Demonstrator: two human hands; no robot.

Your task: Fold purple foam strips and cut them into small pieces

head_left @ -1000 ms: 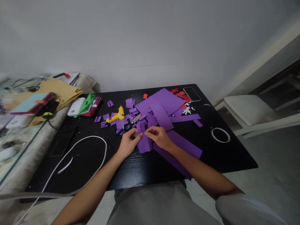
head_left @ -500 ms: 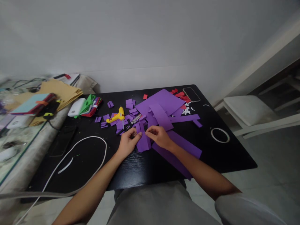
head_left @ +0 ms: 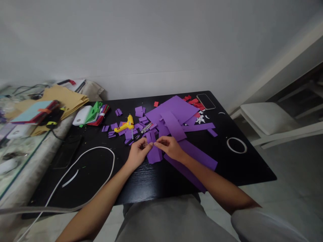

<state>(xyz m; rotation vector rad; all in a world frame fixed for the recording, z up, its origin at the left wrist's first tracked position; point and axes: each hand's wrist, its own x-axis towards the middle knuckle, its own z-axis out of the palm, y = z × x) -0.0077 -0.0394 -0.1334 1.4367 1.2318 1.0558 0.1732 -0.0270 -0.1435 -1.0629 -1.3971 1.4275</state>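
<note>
- the folded purple piece [head_left: 154, 155] lies on the black bench [head_left: 141, 185], near its front edge, between the two hands;
- left hand [head_left: 139, 152]: grip narrow, thumb and fingers closed on the piece's left side;
- right hand [head_left: 169, 147]: grip narrow, thumb and forefinger pinching the piece's right side, thumb tips close together; whether they touch, I cannot tell;
- just beyond the hands, scissors [head_left: 145, 128] lie among small purple pieces [head_left: 138, 111]; the yellow glue gun [head_left: 125, 124] rests on its side to their left;
- right of the piece, a wide purple sheet [head_left: 196, 155] runs under the right forearm; behind it, a curved purple strip [head_left: 173, 124] overlaps a large purple sheet [head_left: 178, 105];
- farther right, red scraps [head_left: 194, 101], white scraps [head_left: 200, 118], a pale-rimmed phone [head_left: 206, 101] and, nearer, a white ring [head_left: 237, 145];
- at left, a looped white cable [head_left: 114, 158]; behind it, a white box [head_left: 82, 115] beside green bundled material [head_left: 94, 112] and a red bundle [head_left: 101, 117];
- far left, brown envelopes [head_left: 64, 98]; beyond the bench on the right, a pale chair [head_left: 262, 116]
</note>
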